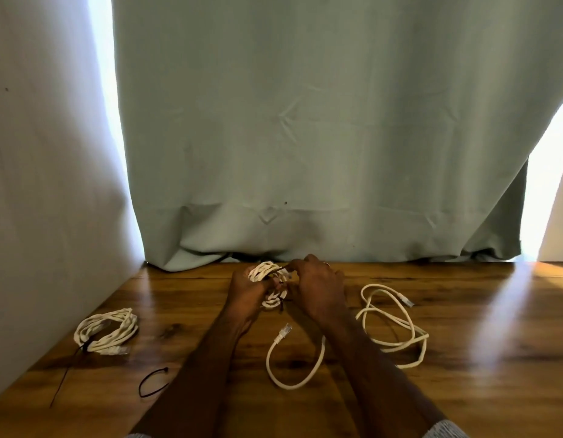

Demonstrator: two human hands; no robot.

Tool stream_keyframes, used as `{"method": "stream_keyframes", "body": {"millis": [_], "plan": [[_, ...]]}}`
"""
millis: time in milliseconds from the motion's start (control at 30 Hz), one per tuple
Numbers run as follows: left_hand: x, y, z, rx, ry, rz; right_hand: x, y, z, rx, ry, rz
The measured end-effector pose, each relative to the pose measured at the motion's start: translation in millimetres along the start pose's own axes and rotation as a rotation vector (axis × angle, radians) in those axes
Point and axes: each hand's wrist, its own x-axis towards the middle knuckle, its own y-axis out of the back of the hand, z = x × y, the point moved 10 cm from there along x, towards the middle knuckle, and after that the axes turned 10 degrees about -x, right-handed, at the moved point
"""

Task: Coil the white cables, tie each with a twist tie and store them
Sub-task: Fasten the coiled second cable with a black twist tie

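1. Nearest the person, a spare black tie [152,382] lay curled on the wooden table [463,390] at near left, just left of the left forearm, likely set there within easy reach for a later cable.

2. A little farther and right of centre, a loose white cable [390,327] sprawled in open loops, one plug end [283,330] pointing up between the forearms and part of its run hidden under the right arm. It looked uncoiled, so it probably waited its turn.

3. Far to the left, near the white wall, a finished coil [108,331] rested flat with a black tie [72,368] cinched round it, the long tail trailing toward the near edge. Its spot well apart from the loose cable suggested a done pile, kept clear of the work.

4. Farther still, at centre, both hands met over a second coil [269,286] lifted just before the curtain [305,137].
   - The left hand [247,287] gripped the bundle, fingers curled round its loops, seemingly to keep the turns from springing apart.
   - The right hand [319,284] pinched a thin dark tie end [281,269] at the coil's top, apparently drawing it tight.
   - A short dark tail poked out below the coil.

5. By my reading, tying of the second cable was under way; storing remained undone.
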Motion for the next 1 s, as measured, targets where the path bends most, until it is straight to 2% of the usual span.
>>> {"method": "stream_keyframes", "body": {"millis": [67,200,400,567,800,900,1000], "plan": [[2.8,5.3,-2.9,-0.051,0.029,0.036,-2.6,-0.8,-0.1,0.113,0.002,0.031],[8.2,15.6,-9.7,-0.100,0.067,0.097,-6.0,-1.5,-16.5,0.356,0.143,0.016],[8.6,28.4,-12.3,-0.147,0.078,0.140,-5.7,-3.0,-30.7,0.397,0.232,-0.069],[4.6,16.8,-8.0,-0.240,0.082,0.053,-5.9,2.2,-25.7,0.492,0.168,-0.118],[12.4,41.3,-3.5,-0.177,0.083,0.289,-12.9,-3.9,-28.8,0.566,0.110,-0.311],[5.6,41.2,13.9,-0.077,-0.021,0.292,-18.0,-5.8,-30.3,0.580,0.091,-0.401],[2.0,36.4,19.5,-0.091,-0.083,0.269,-23.6,-11.0,-30.2,0.549,0.074,-0.484]]}}
